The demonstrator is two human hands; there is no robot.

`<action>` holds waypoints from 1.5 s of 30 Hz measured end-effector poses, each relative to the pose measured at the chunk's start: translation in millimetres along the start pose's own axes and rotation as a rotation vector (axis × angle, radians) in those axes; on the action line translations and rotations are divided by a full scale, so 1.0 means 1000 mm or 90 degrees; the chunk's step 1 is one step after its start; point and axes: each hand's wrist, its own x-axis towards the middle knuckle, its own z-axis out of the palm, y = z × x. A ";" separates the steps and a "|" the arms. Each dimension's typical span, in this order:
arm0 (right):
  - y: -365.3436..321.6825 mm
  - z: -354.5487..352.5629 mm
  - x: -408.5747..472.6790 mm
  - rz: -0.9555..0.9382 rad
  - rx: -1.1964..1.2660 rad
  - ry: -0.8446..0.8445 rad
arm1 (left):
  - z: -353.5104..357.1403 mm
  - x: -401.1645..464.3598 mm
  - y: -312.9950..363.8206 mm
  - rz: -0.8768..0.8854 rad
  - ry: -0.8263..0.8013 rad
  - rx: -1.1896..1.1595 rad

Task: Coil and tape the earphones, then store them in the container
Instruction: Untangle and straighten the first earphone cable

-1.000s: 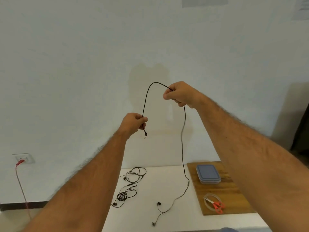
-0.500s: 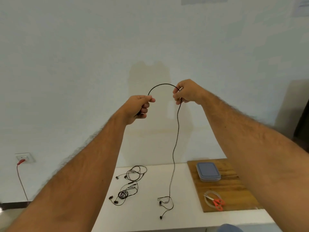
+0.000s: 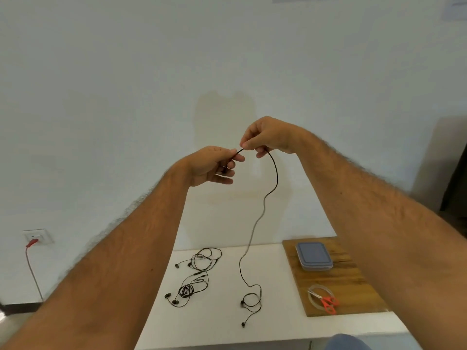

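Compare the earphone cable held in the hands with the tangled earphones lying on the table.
The held earphone cable hangs stretched out from both hands, only its earbud end resting on the table; the tangled earphones lie wholly on the table. The held cable is gripped; the tangled earphones are untouched. Both are black and untaped.

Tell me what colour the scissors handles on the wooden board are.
Orange-red, on the scissors lying on the wooden board; the head view shows them.

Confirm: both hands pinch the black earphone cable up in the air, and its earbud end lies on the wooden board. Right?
Not quite. The head view shows both hands, left hand and right hand, pinching the black earphone cable, but its earbud end lies on the white table, beside the wooden board.
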 end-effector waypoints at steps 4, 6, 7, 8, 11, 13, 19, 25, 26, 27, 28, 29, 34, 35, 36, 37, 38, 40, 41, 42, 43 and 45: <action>0.001 -0.003 0.003 -0.050 0.024 0.079 | -0.005 -0.005 -0.002 -0.011 -0.037 -0.020; -0.001 -0.003 0.002 -0.073 0.048 0.090 | -0.004 -0.006 -0.003 -0.013 -0.033 -0.025; -0.002 -0.004 0.001 -0.080 0.058 0.087 | -0.003 -0.006 -0.002 -0.009 -0.019 -0.022; -0.004 -0.004 0.001 -0.082 0.058 0.080 | -0.002 -0.006 -0.002 0.003 0.008 -0.010; -0.007 -0.003 -0.002 -0.051 -0.018 0.051 | -0.002 -0.006 -0.001 0.067 0.140 0.053; -0.008 -0.002 -0.003 -0.028 -0.070 0.031 | -0.003 -0.004 0.000 0.103 0.203 0.082; -0.006 -0.004 -0.004 -0.069 -0.036 0.042 | -0.001 -0.008 0.009 0.096 0.109 0.001; -0.004 -0.006 -0.003 -0.093 -0.008 0.061 | -0.002 -0.017 0.016 0.063 0.015 -0.166; -0.004 -0.004 -0.003 -0.095 -0.003 0.062 | 0.000 -0.018 0.016 0.071 0.006 -0.176; -0.003 -0.001 -0.002 -0.099 0.005 0.064 | 0.001 -0.019 0.017 0.079 -0.002 -0.188; -0.003 0.002 -0.002 -0.103 0.015 0.071 | 0.002 -0.019 0.017 0.085 -0.010 -0.201; -0.002 0.005 -0.001 -0.107 0.027 0.083 | 0.004 -0.019 0.018 0.086 -0.014 -0.212; 0.008 0.024 0.002 -0.118 0.078 0.143 | 0.013 -0.017 0.023 0.037 -0.003 -0.199; 0.009 0.028 0.001 -0.127 0.087 0.155 | 0.015 -0.017 0.022 0.032 -0.007 -0.183; 0.011 0.031 0.001 -0.137 0.101 0.166 | 0.017 -0.017 0.022 0.035 -0.009 -0.174; 0.011 0.033 0.000 -0.148 0.117 0.172 | 0.019 -0.017 0.021 0.046 -0.008 -0.169; 0.012 0.035 0.000 -0.155 0.131 0.174 | 0.022 -0.017 0.021 0.067 -0.007 -0.165; 0.014 0.039 0.000 -0.159 0.150 0.166 | 0.026 -0.016 0.024 0.122 0.006 -0.157; 0.015 0.041 0.000 -0.160 0.161 0.159 | 0.027 -0.016 0.025 0.149 0.023 -0.161; 0.017 0.042 0.000 -0.156 0.171 0.154 | 0.028 -0.015 0.027 0.175 0.046 -0.170; 0.018 0.044 0.000 -0.147 0.172 0.155 | 0.028 -0.014 0.030 0.199 0.069 -0.182; 0.021 0.048 -0.001 -0.116 0.150 0.165 | 0.027 -0.013 0.036 0.239 0.106 -0.198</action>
